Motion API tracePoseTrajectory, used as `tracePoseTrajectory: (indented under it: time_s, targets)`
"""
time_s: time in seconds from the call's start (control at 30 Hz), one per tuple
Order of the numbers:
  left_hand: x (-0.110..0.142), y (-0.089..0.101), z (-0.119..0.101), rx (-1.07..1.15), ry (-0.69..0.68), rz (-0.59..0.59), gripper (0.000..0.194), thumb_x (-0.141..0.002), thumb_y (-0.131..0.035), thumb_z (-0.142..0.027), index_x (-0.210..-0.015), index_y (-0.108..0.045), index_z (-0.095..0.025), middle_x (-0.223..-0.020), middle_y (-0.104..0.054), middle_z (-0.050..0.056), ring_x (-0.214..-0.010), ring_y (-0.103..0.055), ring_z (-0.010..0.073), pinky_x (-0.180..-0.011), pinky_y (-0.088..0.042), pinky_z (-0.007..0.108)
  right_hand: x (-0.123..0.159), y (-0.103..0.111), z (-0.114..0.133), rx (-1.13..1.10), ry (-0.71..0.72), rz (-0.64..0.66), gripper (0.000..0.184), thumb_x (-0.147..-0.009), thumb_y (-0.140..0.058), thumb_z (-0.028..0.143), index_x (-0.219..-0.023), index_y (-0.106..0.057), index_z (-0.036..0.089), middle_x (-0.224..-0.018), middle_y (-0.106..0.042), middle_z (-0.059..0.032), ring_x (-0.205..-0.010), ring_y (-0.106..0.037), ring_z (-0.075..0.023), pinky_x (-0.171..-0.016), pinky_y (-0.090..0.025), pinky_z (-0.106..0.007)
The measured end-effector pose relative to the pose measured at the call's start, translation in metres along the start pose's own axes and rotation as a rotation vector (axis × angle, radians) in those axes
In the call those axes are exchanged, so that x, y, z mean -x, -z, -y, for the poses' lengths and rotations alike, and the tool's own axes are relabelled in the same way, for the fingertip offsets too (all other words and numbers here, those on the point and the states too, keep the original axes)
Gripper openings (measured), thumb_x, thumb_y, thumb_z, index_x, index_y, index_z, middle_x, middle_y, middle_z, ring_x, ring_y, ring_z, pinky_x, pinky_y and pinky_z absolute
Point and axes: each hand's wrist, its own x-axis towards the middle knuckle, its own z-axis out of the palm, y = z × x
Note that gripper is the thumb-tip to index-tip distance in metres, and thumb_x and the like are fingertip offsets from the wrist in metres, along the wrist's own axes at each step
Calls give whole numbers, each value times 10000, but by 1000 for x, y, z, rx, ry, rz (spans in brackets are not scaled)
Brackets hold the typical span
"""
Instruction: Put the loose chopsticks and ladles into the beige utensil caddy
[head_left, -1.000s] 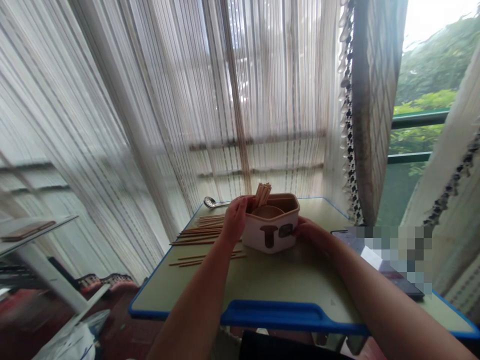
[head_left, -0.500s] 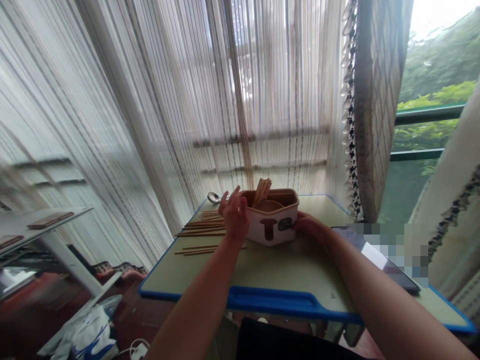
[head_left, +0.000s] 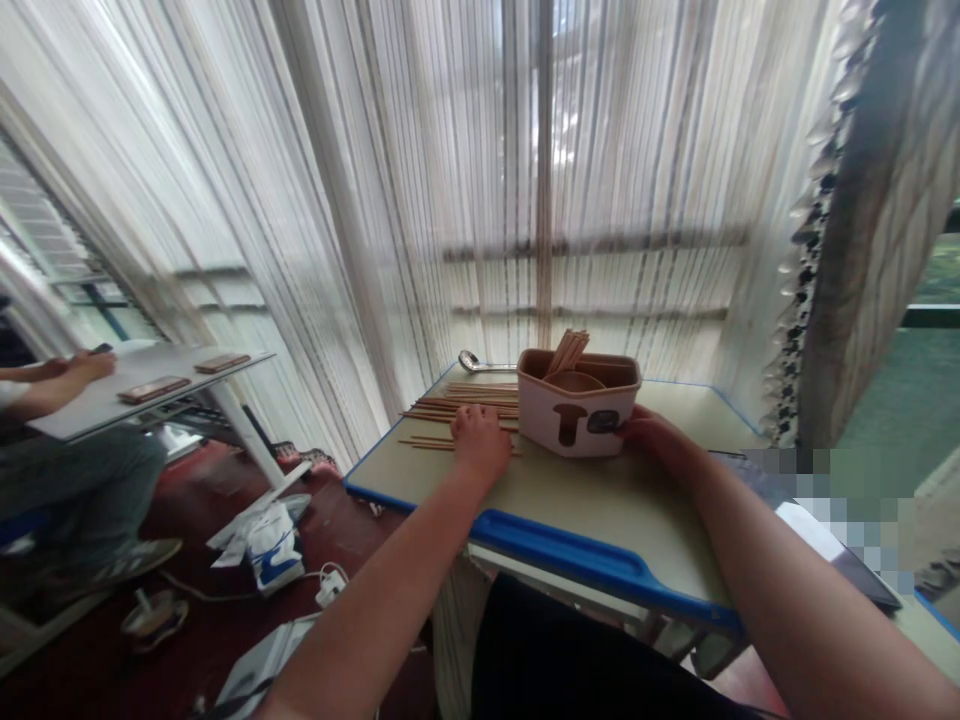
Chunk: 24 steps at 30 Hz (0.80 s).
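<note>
Pale striped curtains [head_left: 375, 200] hang behind the blue-edged worktop [head_left: 570, 490]. The white box [head_left: 540, 415] with its brown lining stands upright towards the far side of the worktop, open end up. Its long axis runs roughly left to right, and the side with the dark cutouts faces the person.

The right hand [head_left: 652, 432] lies against the right side of the box, fingers bent inward; how firmly they press cannot be told. The left hand [head_left: 482, 440] is over the loose sticks [head_left: 435, 404], fingers curled and fairly narrow; whether they have closed on any is hidden.

The step in hand seems to be gathering sticks with the left while the right steadies the box. Lifting any would call for fingertips under a few, squeezed together evenly so none roll.

The loose sticks lie flat left of the box, long axes running left to right, in spread rows. The slotted ladle [head_left: 469, 361] lies behind them, head left, handle pointing right. Inside the box, a bunch of sticks [head_left: 568, 350] leans, upper ends rightwards, beside a round brown piece [head_left: 576, 381].
</note>
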Motion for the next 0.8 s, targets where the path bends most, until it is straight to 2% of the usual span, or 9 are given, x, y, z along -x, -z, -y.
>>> tracePoseTrajectory:
  time_s: [0.07, 0.2, 0.33, 0.4, 0.5, 0.63, 0.8]
  targets:
    - [5, 3, -1, -36, -36, 76, 233, -728, -571, -128, -961, -580, -146, -1031, -591, 170, -1045, -504, 324, -888, -403, 456, 1, -1, 2, -1, -18, -10, 467, -547, -654, 87, -999, -670, 203, -935, -732, -36, -876, -674, -244, -808, -507, -358]
    - [7, 7, -7, -53, -101, 62, 276, -762, -529, -110, -1031, -563, -163, -1079, -584, 137, -1066, -488, 277, -927, -377, 408, 2, -1, 5, 29, -35, -31, 439, -528, -669, 68, -950, -678, 191, -932, -733, -59, -861, -668, -240, -787, -505, -344]
    - [11, 3, -12, -127, -81, 211, 212, -807, -526, -203, -1003, -590, -152, -1093, -598, 146, -1071, -495, 301, -892, -393, 436, 1, 2, 4, 12, -54, -54, 456, -508, -653, 40, -942, -685, 175, -927, -731, -86, -865, -661, -246, -797, -487, -358]
    - [13, 1, -13, -117, -84, 250, 232, -818, -508, -213, -1027, -589, -153, -1108, -607, 139, -1062, -514, 288, -887, -403, 427, 1, 3, 4, -8, -62, -61, 462, -505, -619, 33, -943, -684, 167, -922, -729, -96, -867, -659, -246, -806, -475, -371]
    - [13, -2, -14, -95, -101, 267, 261, -815, -495, -205, -1056, -585, -165, -1127, -614, 124, -1051, -532, 267, -888, -413, 410, 4, 1, 4, -17, -62, -73, 453, -508, -576, 46, -932, -680, 166, -944, -724, -112, -884, -655, -260, -806, -469, -392]
    - [12, -3, -15, -113, -65, 278, 259, -814, -495, -239, -1040, -605, -171, -1123, -617, 129, -1052, -533, 284, -872, -422, 433, 7, -3, 4, -32, -43, -77, 466, -511, -567, 58, -945, -667, 196, -994, -718, -92, -921, -646, -268, -809, -475, -399]
    - [9, -2, -12, -121, -60, 217, 249, -777, -530, -250, -993, -629, -174, -1112, -614, 120, -1062, -511, 296, -883, -406, 451, 7, -7, 1, -53, -38, -96, 475, -515, -556, 61, -956, -651, 209, -980, -721, -68, -911, -650, -255, -813, -481, -381]
